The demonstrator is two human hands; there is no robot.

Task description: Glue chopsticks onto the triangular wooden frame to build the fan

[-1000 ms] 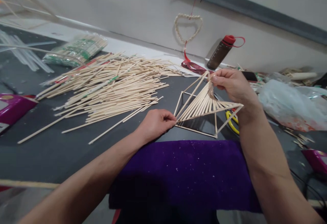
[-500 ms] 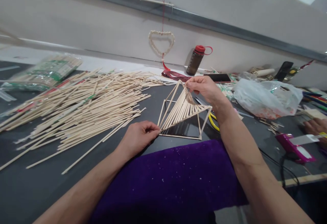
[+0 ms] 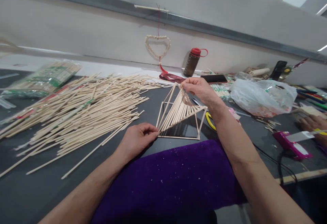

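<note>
A small model made of thin wooden sticks (image 3: 178, 110) stands in front of me, with an open frame at its base and a fan of sticks slanting up to a peak. My left hand (image 3: 138, 139) pinches at its near left corner, thumb and forefinger together. Up at the peak, my right hand (image 3: 198, 88) is closed in a pinch; its fingers partly cover what they grip. Scissors with yellow handles (image 3: 210, 122) lie behind my right forearm. A big pile of loose wooden sticks (image 3: 102, 111) spreads to the left of the model.
A purple cloth (image 3: 166, 176) lies along the near edge. Behind stand a red-capped bottle (image 3: 192, 62) and a hanging heart (image 3: 157, 47). Rightward are a phone (image 3: 214, 78), a plastic bag (image 3: 263, 94), a magenta device with a cable (image 3: 291, 145) and another person's hand (image 3: 313, 123).
The view has shifted slightly, moving the scene a little left and down. Both hands keep their pinch on the model, with no clear change in their hold.
</note>
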